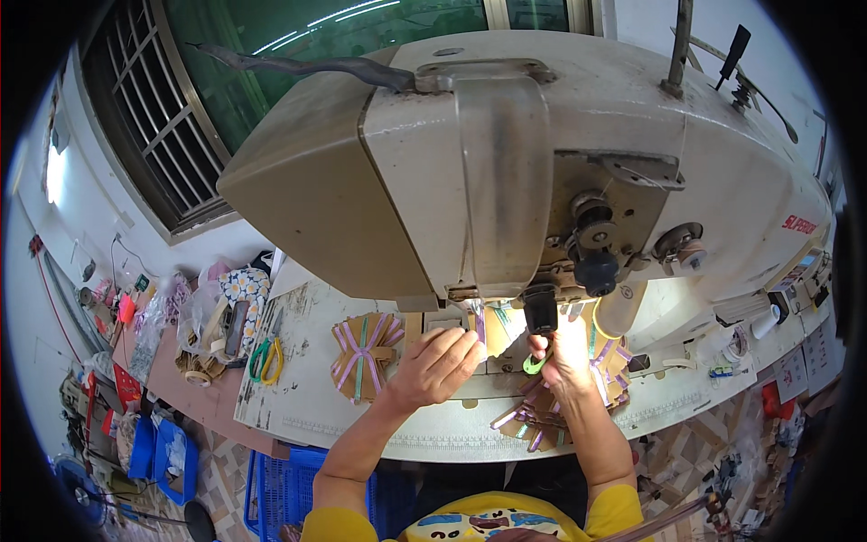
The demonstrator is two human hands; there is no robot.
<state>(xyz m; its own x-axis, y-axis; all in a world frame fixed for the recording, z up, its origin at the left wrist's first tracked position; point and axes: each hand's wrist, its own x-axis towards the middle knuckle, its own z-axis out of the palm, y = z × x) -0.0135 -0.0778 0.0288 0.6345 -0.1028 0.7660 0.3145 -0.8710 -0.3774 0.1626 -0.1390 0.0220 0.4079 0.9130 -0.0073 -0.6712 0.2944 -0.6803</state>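
Observation:
Under the needle of a large sewing machine (506,172) lies a tan piece with purple ribbon (480,332). My left hand (440,366) is closed beside it, its curled fingertips at the purple ribbon. To the right of the needle, my right hand (567,354) is closed round small thread snips with a green loop handle (535,364). Part of the snips is hidden by the fingers. A pile of brown pieces striped with purple and green ribbon (542,417) lies under and beside my right wrist. Another ribbon-striped brown piece (366,355) lies flat left of my left hand.
Green-handled scissors (259,361) and a yellow-handled pair (273,363) rest on the left of the worn white table (307,397). Bags and cloth (203,316) crowd the side surface beyond. Blue baskets (271,492) stand below the table edge. The machine head overhangs both hands.

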